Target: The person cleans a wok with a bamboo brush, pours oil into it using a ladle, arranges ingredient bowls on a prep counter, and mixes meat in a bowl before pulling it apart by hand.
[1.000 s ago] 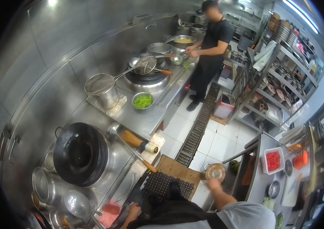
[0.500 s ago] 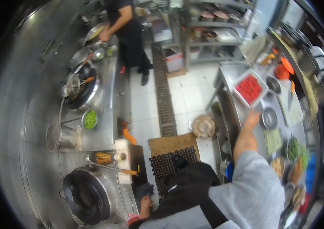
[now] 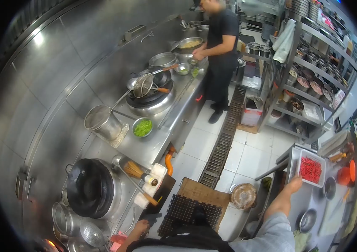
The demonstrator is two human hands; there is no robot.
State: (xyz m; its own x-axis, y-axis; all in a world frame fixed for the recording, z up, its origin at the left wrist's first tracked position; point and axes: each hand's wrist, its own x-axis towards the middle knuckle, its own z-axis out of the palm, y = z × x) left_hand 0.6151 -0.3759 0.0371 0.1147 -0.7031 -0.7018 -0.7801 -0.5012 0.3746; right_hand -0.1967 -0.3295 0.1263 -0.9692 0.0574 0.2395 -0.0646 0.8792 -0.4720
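My right hand (image 3: 295, 185) is at the near left corner of a white plastic tray (image 3: 324, 170) on the right worktable. Its fingers appear closed on the rim, partly hidden. Long red chillies (image 3: 311, 169) fill the tray. Close by are a metal bowl (image 3: 329, 187) and a nearer metal bowl (image 3: 308, 220). Low at the left, my left hand (image 3: 140, 227) is closed by the stove's front edge. A dark grey thing (image 3: 151, 218), perhaps cloth, shows at its fingers; what it grips is unclear.
A person in black (image 3: 222, 54) stands at the far stove. On the left counter are a black wok (image 3: 87, 189), a bowl of chopped greens (image 3: 143, 127) and a bamboo brush (image 3: 134, 169). A lidded pot (image 3: 243, 196) stands on the floor beside the rubber mat (image 3: 178, 214).
My view has swung left and up. My right hand has moved from beside the nearer bowl to the tray's corner. My left hand stays low by the stove.
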